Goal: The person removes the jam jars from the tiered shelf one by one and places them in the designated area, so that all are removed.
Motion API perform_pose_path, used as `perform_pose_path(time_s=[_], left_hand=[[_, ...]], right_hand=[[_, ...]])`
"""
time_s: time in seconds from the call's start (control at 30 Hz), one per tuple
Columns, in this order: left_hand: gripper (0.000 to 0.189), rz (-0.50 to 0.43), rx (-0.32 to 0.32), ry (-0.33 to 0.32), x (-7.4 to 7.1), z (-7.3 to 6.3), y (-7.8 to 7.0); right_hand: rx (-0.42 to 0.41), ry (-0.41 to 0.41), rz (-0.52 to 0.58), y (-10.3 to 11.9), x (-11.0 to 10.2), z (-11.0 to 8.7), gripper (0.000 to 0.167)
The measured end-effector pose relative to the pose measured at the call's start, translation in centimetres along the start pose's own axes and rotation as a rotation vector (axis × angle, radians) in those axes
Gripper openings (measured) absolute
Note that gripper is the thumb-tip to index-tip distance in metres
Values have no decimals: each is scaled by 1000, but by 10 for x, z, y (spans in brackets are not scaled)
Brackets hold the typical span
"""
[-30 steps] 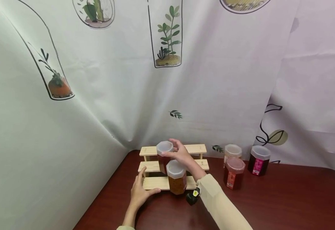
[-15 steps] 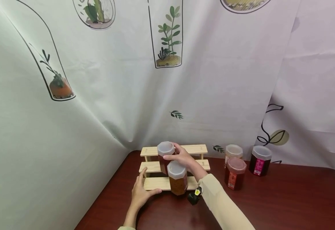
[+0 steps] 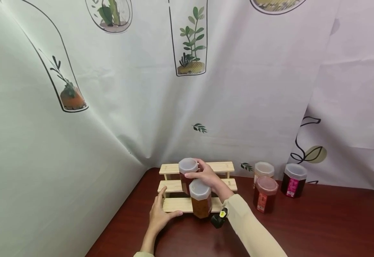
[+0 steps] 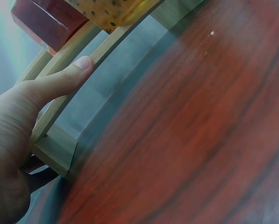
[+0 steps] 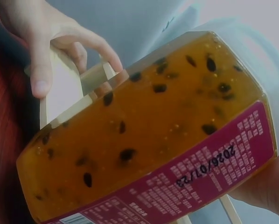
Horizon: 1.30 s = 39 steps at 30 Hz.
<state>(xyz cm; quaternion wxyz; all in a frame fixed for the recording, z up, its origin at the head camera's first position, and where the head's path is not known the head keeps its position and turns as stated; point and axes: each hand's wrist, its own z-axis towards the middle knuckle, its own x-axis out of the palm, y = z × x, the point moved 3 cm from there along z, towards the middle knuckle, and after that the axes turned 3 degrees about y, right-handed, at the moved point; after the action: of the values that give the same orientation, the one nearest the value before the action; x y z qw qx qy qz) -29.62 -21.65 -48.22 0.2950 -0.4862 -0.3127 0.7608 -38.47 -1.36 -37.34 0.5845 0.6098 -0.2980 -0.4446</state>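
A three-step wooden rack [image 3: 176, 204] stands on the table. My right hand [image 3: 207, 176] grips a dark red jar with a whitish lid [image 3: 188, 165], upright at the middle step; its thumb and fingers reach round the upper part. In front of it on the lowest step stands an amber jar with black seeds [image 3: 201, 207], which fills much of the right wrist view. My left hand [image 3: 160, 215] holds the rack's left end. Its thumb [image 4: 74, 73] lies along the front edge of the lowest step, and the other fingers are partly hidden behind the end.
To the right of the rack stand a red jar with a pinkish lid [image 3: 265, 196], a pale-lidded jar [image 3: 264, 168] partly behind it, and a dark jar with a pink label [image 3: 294, 181]. A printed cloth [image 3: 254, 107] hangs behind the brown table [image 3: 334, 221].
The head view has shifted slightly, so everything sits a little further right in it. Both hands, the rack and the jars keep nearly the same places relative to each other.
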Motion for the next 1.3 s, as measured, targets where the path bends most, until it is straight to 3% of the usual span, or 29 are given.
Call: perform_pose_path(time_s=[0.47, 1.03, 1.3], left_hand=[[113, -2, 13, -4, 1, 3, -3], [113, -4, 19, 13, 0, 4, -2], [113, 10, 14, 19, 1, 2, 2]], right_hand=[[-9, -48, 8, 3, -17, -5, 71], [29, -204, 6, -8, -50, -28, 76], [-11, -282, -7, -15, -66, -40, 70]])
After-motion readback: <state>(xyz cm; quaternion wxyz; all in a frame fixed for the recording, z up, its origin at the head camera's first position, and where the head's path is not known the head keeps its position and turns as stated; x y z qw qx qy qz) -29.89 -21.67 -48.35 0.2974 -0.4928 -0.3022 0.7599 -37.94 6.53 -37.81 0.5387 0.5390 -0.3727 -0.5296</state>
